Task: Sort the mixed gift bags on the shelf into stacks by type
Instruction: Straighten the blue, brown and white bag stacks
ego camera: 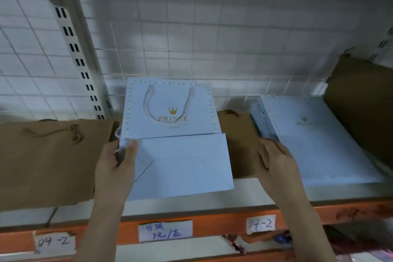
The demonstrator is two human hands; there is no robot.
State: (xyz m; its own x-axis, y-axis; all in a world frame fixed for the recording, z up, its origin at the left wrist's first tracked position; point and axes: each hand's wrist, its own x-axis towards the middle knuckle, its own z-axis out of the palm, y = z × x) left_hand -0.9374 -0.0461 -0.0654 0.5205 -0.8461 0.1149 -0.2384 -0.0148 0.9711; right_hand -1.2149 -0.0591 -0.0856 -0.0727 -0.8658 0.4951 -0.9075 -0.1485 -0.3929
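Observation:
A light blue gift bag (170,134) with a gold crown, the word PRINCE and a rope handle lies flat in the middle of the shelf, its folded bottom flap toward me. My left hand (117,166) grips its left edge, thumb on top. My right hand (276,164) rests with curled fingers on a brown paper bag (240,138) just right of the blue one. A stack of matching blue bags (319,140) lies further right. A large brown paper bag (46,159) with a twisted handle lies on the left.
Brown cardboard (361,102) leans at the far right. A white wire grid (191,38) backs the shelf, with a slotted upright (80,64) at left. The orange shelf beam (212,225) carries paper labels, and lower shelves show below it.

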